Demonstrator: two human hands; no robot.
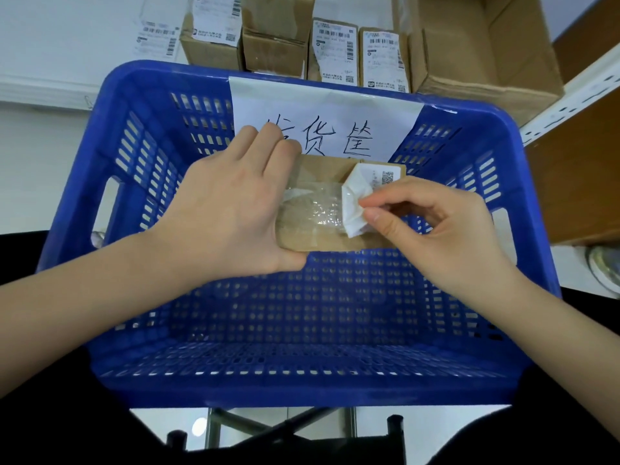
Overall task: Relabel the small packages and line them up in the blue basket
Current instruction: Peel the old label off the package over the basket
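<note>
Blue basket (110,182) front and centre, slotted walls, perforated floor; white handwritten paper sign (322,109) taped over its far wall. Nothing rests on the basket floor. Small cardboard package (322,236) held above the basket interior, toward the far side. Left hand (231,209) grips the package's left end, fingers curled over the top edge, thumb underneath. Right hand (439,226) pinches a crumpled white label (355,203), partly peeled from the package's taped face. Beyond the basket: labelled cardboard boxes (355,55) in a row; open carton (483,45) at right.
</note>
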